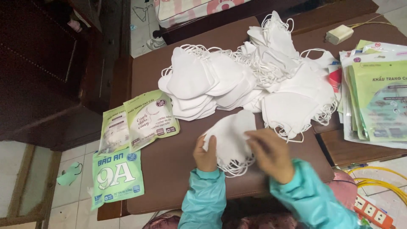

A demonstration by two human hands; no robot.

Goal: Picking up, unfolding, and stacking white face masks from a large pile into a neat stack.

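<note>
A small stack of white face masks (231,138) is clamped between the left hand (206,153) and right hand (271,153) above the brown table (169,161), long axis tilted up-right, ear loops hanging toward the person; a mask heap (250,80) lies beyond.

Masks (231,138): white non-woven cloth, matt, soft, thin elastic loops. Same stuff in the pile (250,78). Pouches (140,121): green printed plastic film, glossy, slightly crinkled; stack of pouches (379,101) same film with sheen. Pad (169,161): brown, smooth, matt, looks like leatherette. Bench (352,150): dark varnished wood, semi-gloss. Cabinet (42,63): dark wood, dull finish. Sleeves (203,199): teal woven cloth, slight sheen, smooth. Box (339,34): cream hard plastic, matt. Floor (76,186): pale tiles, smooth, mildly glossy. Hose (381,180): yellow plastic, glossy. Power strip (373,212): red-and-white plastic.
</note>
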